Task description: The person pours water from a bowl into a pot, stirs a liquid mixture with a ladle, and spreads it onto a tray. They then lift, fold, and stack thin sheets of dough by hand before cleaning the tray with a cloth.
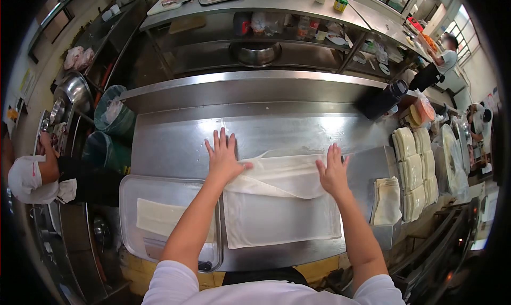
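Note:
A thin, cream-coloured translucent sheet (277, 220) lies on the steel worktable (175, 145) in front of me. Its far part is folded over toward me, with a slanting, wavy edge across the middle. My left hand (222, 158) is open, fingers spread, its thumb at the sheet's far left corner. At the far right corner, my right hand (334, 172) rests with fingers stretched out and apart. To the left, partly under my left forearm, a clear plastic tray (125, 220) holds a flat pale strip (159, 213). A folded stack of similar sheets (386, 201) sits on the right.
Wrapped packs of folded sheets (412, 169) stand in rows at the right. A black bottle (384, 99) leans at the table's back ledge (255, 84). Bins (112, 113) stand to the left, near a person in a white cap (24, 180). Another person (447, 60) works at the back right.

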